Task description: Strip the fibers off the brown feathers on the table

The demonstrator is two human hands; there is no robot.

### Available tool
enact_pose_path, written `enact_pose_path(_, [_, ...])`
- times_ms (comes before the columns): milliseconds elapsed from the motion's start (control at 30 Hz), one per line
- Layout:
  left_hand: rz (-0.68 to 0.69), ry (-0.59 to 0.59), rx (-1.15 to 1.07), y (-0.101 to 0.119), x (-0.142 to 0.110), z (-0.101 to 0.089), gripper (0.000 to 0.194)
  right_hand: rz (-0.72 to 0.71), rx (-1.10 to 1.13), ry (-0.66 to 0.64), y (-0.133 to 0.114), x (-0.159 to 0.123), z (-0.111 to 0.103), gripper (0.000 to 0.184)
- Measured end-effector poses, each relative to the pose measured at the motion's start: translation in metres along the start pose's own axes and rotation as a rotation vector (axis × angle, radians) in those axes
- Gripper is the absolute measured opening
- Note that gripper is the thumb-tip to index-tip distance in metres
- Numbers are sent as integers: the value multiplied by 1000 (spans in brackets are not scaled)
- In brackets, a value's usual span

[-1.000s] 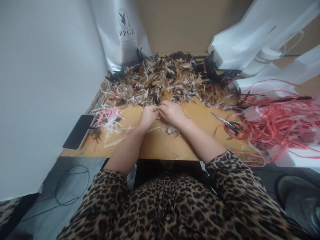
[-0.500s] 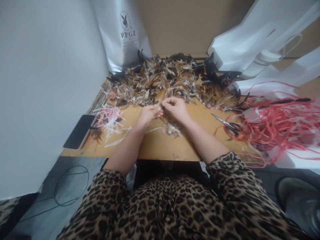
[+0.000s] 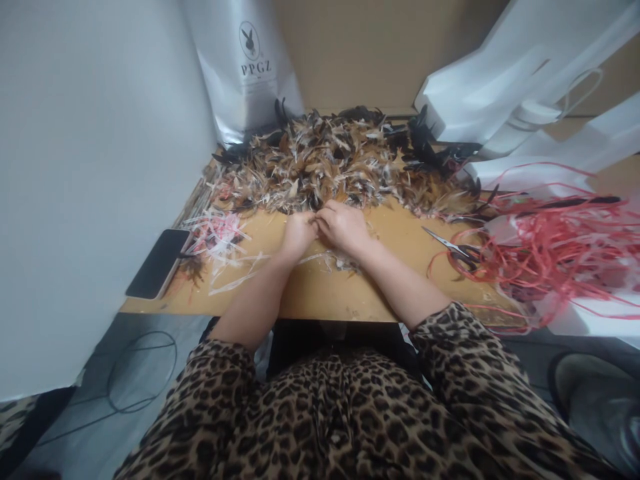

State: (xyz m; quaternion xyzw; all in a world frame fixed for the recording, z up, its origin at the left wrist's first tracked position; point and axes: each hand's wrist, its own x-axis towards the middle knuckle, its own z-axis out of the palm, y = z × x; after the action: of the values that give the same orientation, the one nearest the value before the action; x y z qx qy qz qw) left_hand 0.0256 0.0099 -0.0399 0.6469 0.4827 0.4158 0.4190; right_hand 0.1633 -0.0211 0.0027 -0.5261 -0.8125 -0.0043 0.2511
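Note:
My left hand [image 3: 299,233] and my right hand [image 3: 343,225] meet at the near edge of a big heap of brown, white and black feathers [image 3: 330,160] on a wooden table [image 3: 320,293]. Both hands have their fingers curled, fingertips pressed together between them. What they pinch is too small to make out. A few loose feathers and white strips [image 3: 340,261] lie under my right wrist.
Scissors [image 3: 453,247] lie right of my hands beside a tangle of red cord [image 3: 555,247]. White and pink strips [image 3: 217,233] and a black phone [image 3: 157,263] lie at the left. A silver bag [image 3: 250,67] stands behind; white bags [image 3: 515,93] at the right.
Half a second ago my right hand was lifted a little with fingers pinching above the table; now both hands are lowered again and closed together at the heap's edge.

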Motion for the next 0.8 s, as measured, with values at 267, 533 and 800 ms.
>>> enact_pose_path(267, [-400, -54, -618, 19, 0, 0, 12, 410, 1089, 185, 11, 9, 1, 16])
enact_pose_path(533, [-689, -143, -1042, 31, 0, -12, 17, 521, 1591, 112, 23, 13, 5, 32])
enact_pose_path(800, [-715, -168, -1078, 37, -3, -12, 22, 528, 1599, 55, 21, 11, 13, 34])
